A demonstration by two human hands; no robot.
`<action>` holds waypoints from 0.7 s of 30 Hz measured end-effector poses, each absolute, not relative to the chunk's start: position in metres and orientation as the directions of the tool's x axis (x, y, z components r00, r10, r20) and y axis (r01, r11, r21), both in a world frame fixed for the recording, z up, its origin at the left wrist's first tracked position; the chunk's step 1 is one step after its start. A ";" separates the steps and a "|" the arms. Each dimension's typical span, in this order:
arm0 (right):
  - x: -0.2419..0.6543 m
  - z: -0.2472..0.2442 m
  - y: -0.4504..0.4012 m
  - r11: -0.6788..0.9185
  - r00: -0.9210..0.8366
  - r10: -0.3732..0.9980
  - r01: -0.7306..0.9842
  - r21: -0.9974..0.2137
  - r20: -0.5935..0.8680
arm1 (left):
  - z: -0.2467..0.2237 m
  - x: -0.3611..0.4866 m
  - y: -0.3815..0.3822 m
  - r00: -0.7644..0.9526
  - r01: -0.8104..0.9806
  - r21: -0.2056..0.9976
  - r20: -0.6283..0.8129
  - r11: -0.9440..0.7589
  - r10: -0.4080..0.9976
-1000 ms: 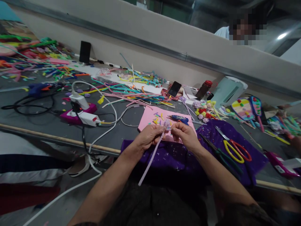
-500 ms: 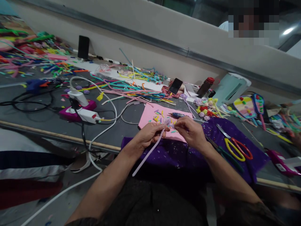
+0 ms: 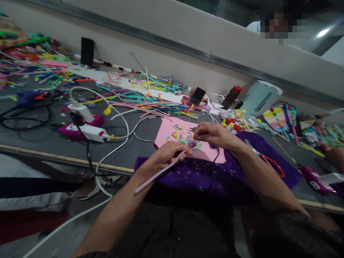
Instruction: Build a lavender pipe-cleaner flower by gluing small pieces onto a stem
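Note:
My left hand [image 3: 172,153] pinches a pale lilac fuzzy stem [image 3: 156,176], whose free end slants down over my forearm. A small lilac flower head [image 3: 191,143] sits at my left fingertips. My right hand [image 3: 211,133] is just above and to the right of it, fingers pressed together; what they hold, if anything, is hidden. Beneath both hands lies a pink sheet [image 3: 165,130] with small yellow, purple and teal snippets. The tip of a dark pen-like tool shows beside my right fingers. Purple cloth [image 3: 182,175] hangs over the table edge.
Red-handled scissors [image 3: 272,165] lie partly behind my right forearm. At the left are a magenta power strip [image 3: 68,130], a white cable [image 3: 126,123] and a blue glue gun [image 3: 28,98]. Coloured stems [image 3: 150,104], a phone [image 3: 197,96] and a bottle [image 3: 232,96] stand or lie farther back. Another person's hand [image 3: 335,156] shows at far right.
My right hand has moved up and slightly left, away from the flower. The flower head has turned, and the stem slants more toward my left forearm. The view has shifted slightly.

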State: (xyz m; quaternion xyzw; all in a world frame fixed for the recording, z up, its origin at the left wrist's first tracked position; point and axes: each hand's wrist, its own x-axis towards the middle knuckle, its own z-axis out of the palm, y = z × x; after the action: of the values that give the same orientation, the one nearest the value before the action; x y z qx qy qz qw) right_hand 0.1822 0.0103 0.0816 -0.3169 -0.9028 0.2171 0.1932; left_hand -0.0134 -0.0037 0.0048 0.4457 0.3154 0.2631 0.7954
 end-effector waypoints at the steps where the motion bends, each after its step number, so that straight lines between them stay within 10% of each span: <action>1: 0.182 0.082 0.013 0.702 -0.735 0.651 0.489 -0.518 0.189 | 0.005 -0.013 -0.004 0.665 -0.130 0.879 -0.267 0.460 0.698; 21: 0.180 0.083 0.015 0.719 -0.793 0.595 0.450 -0.530 0.133 | 0.004 -0.013 -0.005 0.638 -0.105 0.879 -0.299 0.465 0.710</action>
State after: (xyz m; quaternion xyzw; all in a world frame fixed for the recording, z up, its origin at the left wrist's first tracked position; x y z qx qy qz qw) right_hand 0.1802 0.0154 0.0834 -0.2853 -0.9151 0.2433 0.1486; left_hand -0.0126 -0.0046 0.0037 0.4479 0.3376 0.2591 0.7863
